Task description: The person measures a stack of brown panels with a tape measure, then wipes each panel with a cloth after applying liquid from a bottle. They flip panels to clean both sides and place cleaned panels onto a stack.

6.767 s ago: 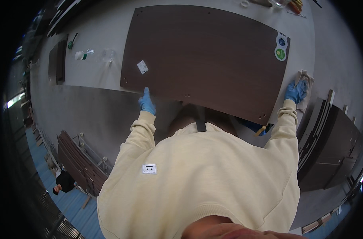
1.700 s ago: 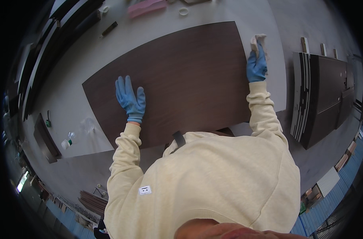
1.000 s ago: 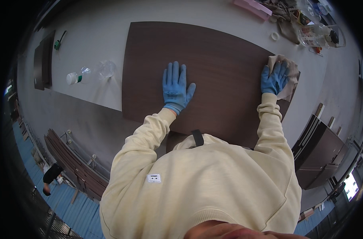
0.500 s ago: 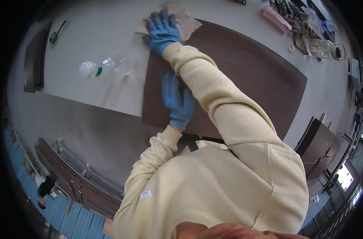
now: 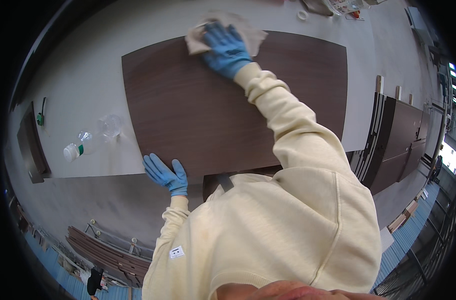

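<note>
A dark brown wood-grain panel lies flat on the pale work table. My gloved right hand reaches across to its far edge, pressing flat on a beige cloth with the fingers stretched and slightly blurred. The cloth spreads out on both sides of the hand and overlaps that edge. At the panel's near left corner rests my left hand, also in a blue glove, open with its fingers extended and holding nothing.
Left of the panel lies a clear plastic bottle with a white cap. Beyond it are a green tape measure and a dark strip. A white ring sits past the far edge. Brown panels are stacked at right.
My right hand and the cloth have slid rightward along the far edge from the far left corner. My left hand has moved to the near left corner. The whole view has turned.
</note>
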A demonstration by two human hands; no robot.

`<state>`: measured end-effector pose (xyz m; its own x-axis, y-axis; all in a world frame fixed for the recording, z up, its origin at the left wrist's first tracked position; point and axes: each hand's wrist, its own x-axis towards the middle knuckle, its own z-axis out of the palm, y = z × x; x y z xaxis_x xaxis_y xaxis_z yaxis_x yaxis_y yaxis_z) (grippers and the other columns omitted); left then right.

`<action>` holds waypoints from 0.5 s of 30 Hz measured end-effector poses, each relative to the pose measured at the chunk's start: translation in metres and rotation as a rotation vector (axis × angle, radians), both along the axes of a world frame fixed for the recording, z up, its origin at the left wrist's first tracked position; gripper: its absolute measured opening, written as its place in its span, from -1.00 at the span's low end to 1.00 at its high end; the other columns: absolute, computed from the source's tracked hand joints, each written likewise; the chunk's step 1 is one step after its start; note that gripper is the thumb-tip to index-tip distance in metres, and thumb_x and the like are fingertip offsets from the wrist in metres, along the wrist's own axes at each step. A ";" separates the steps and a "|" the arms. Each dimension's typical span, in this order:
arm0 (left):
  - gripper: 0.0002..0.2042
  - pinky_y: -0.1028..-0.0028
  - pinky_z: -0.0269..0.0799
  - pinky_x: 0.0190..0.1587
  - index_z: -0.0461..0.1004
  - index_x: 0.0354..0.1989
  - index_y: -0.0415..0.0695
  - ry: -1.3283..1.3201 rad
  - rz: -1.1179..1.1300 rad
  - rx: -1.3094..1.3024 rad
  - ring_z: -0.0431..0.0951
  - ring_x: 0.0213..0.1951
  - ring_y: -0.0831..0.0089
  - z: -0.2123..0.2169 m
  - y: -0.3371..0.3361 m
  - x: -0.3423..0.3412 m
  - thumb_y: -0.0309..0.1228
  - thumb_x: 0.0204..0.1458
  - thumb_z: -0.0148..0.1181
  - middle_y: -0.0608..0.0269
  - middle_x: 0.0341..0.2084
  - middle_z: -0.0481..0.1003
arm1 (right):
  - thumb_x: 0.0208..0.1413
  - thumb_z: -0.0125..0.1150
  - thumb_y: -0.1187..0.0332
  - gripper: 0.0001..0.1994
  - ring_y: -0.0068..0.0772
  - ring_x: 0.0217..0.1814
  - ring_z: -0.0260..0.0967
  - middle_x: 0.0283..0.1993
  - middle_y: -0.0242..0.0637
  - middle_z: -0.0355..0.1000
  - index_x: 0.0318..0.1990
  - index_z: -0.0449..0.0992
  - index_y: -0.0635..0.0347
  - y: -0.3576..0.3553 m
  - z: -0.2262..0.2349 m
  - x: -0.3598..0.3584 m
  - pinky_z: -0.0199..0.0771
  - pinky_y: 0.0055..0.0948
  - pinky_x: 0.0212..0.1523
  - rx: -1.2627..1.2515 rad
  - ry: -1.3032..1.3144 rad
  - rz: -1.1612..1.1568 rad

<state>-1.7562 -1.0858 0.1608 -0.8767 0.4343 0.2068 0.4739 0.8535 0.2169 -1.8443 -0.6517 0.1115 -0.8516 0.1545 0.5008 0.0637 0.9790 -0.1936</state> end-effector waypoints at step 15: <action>-0.27 -0.23 0.11 0.39 0.18 0.46 -0.30 0.106 0.012 -0.019 0.21 0.41 -0.32 -0.009 -0.003 0.000 0.00 0.27 0.07 -0.30 0.43 0.19 | 0.35 0.03 0.09 -0.45 0.13 0.53 0.15 0.48 0.07 0.24 0.31 0.42 0.34 0.151 0.013 0.331 0.12 -0.02 0.51 0.014 -0.199 -0.754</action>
